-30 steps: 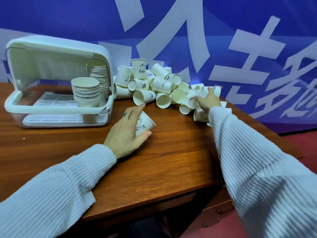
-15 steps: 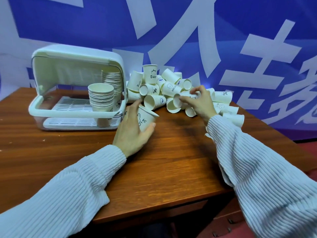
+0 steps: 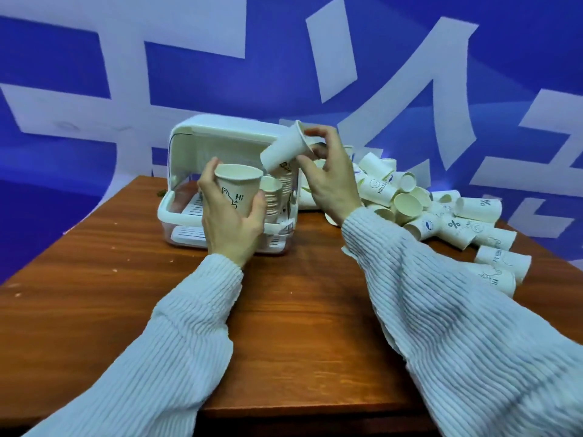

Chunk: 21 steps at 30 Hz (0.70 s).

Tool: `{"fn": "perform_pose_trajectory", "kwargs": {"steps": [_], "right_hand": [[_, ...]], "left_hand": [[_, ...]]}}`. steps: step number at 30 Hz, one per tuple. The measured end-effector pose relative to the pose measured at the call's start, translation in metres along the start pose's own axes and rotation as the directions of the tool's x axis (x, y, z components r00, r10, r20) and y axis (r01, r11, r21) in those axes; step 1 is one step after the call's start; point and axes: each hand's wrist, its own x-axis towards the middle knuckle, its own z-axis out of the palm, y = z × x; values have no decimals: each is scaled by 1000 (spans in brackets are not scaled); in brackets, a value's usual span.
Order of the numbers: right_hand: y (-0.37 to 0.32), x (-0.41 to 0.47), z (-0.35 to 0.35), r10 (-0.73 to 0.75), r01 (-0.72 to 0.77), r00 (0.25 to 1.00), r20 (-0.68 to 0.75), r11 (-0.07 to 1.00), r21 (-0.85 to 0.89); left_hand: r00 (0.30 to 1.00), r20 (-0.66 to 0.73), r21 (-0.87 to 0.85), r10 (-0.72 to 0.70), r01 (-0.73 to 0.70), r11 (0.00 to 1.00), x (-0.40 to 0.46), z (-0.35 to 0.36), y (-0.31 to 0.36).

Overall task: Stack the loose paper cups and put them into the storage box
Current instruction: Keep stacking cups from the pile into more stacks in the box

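My left hand [image 3: 229,222] holds an upright paper cup with a "Hi" drawing [image 3: 238,190] above the table, in front of the storage box [image 3: 195,212]. My right hand [image 3: 328,181] pinches a second white cup [image 3: 284,150] by its rim, tilted, its base pointing down-left toward the held cup's mouth. The two cups are apart. The white box stands open with its lid up; stacks of cups [image 3: 275,197] stand inside, partly hidden by my hands. A pile of loose cups [image 3: 422,212] lies on the table to the right.
The wooden table [image 3: 299,310] ends at its front edge near the bottom and its left edge at the far left. A blue banner with large white characters [image 3: 347,64] hangs close behind the box and pile.
Both hands rose off the table. The left lifted the "Hi" cup upright; the right took a cup from the pile and carried it left above it. The view shifted so the box sits more central.
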Motion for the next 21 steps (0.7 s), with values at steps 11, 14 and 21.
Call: {"fn": "perform_pose_trajectory", "kwargs": {"steps": [11,14,21], "right_hand": [[15,7,41,22,284,797,603,868,-408],[19,5,39,53,275,789,612,860,-429],[26,-15,28,78,21,964,253,929,-369]], "left_hand": [[986,-149,49,-74,82,995,8,-1,-8],[968,-147,-45,-204,200,979,11,3,0],[996,-76,-17,-37,35,999,60,16,18]]}}
